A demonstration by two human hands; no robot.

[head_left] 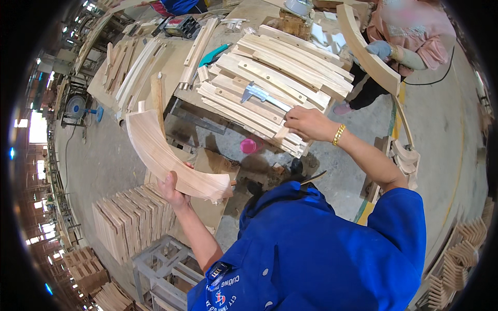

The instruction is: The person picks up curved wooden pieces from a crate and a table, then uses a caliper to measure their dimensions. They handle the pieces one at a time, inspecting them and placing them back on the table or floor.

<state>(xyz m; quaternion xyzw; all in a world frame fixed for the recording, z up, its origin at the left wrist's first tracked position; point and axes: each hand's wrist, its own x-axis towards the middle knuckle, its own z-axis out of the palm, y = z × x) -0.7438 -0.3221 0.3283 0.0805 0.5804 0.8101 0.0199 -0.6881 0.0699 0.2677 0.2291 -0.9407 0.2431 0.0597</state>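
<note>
Curved pale wooden slat (166, 155), broad and smooth with a rough-cut end, sits clamped in the left hand (174, 189), whose grip wraps its lower edge above the floor. The right hand (306, 123) rests with its grip pinching a straight wooden strip (282, 133) on the stacked slats atop the desk (181, 93), near a steel caliper (264, 96). A pink round lid (248, 145) lies below.
</note>
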